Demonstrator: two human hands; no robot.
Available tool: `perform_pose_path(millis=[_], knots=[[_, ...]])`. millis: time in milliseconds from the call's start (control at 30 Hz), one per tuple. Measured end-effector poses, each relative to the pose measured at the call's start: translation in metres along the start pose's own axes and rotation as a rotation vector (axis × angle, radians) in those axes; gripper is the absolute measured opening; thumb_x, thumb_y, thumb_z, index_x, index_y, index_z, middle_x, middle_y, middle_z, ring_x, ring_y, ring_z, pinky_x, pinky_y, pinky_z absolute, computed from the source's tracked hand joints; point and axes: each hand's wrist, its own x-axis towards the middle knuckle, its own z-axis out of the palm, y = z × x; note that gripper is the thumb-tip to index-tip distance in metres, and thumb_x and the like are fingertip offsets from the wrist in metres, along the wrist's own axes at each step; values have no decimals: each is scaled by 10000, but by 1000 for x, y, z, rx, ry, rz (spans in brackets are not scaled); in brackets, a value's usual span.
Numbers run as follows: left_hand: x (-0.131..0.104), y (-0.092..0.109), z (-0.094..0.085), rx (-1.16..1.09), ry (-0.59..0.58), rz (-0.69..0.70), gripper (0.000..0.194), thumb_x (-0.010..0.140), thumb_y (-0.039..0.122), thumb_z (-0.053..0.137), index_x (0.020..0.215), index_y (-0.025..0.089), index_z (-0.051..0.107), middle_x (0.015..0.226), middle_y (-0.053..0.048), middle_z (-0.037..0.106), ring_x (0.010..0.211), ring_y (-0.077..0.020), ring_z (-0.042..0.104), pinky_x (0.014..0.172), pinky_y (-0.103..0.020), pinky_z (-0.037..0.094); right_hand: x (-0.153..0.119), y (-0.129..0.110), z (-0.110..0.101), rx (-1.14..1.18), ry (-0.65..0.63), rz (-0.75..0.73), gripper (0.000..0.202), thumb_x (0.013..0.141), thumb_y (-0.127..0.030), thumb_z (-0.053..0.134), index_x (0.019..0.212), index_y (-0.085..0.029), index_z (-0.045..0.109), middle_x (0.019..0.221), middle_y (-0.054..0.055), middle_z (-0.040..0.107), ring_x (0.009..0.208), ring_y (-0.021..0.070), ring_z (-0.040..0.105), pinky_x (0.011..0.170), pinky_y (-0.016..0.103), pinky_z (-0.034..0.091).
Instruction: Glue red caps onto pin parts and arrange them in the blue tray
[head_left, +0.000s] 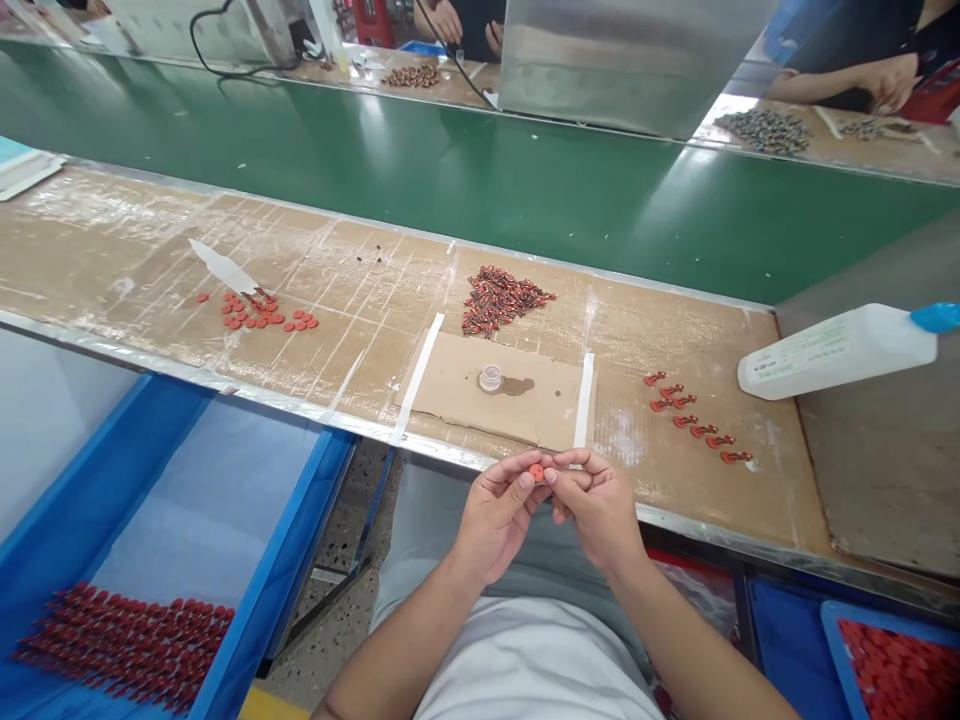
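A small red disc (536,472) is pinched at the bench's front edge between my left hand (501,515) and my right hand (598,508). Both hands are closed, thumbs and fingertips meeting at the disc; anything behind it is hidden. Just beyond them, a cardboard sheet (450,385) is taped to the bench and bears a small clear cup (490,378) beside a dark wet stain. Past the sheet lies a heap of small red-and-black figures (499,300). To the right, several red figures on round bases (684,421) lie in a slanting row.
Loose red discs (259,318) lie left beside a white pointed strip (221,265). A white bottle (840,350) leans at the right panel. Below are a blue bin (300,500) of red pieces and a blue tray (832,640). Co-workers' hands (892,82) show beyond the green belt (450,170).
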Motion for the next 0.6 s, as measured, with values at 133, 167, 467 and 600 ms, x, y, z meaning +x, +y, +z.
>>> perform_pose_path(millis=[133,167,467,600], knots=[[3,0,-3,-75,25,-4,205,831,233,725,1028,177,716,944,-58,718,742,-122,646,609,-244,531,-2,-3,9,-67,-32,-1,388,648,-389,848,839,-175,587,558,7,694,380,109,562,392,212,500],[3,1,-4,-94,39,-14,194,843,225,711,1030,173,713,944,-57,716,730,-111,643,609,-233,532,-2,-5,11,-106,-40,-15,388,651,-396,846,845,-175,594,577,17,703,403,118,582,417,224,519],[6,20,-15,-215,138,-40,175,857,174,692,1029,144,705,1031,-60,701,932,-108,672,764,-145,546,47,-39,4,-609,126,-447,310,790,-458,707,925,-179,690,752,67,744,634,186,692,603,297,564],[4,28,-21,-216,171,-25,191,846,169,704,1033,133,710,1013,-61,709,829,-77,678,723,-123,556,140,-70,-5,-979,222,-600,331,828,-414,638,1055,-178,691,961,89,742,719,194,683,758,359,547]])
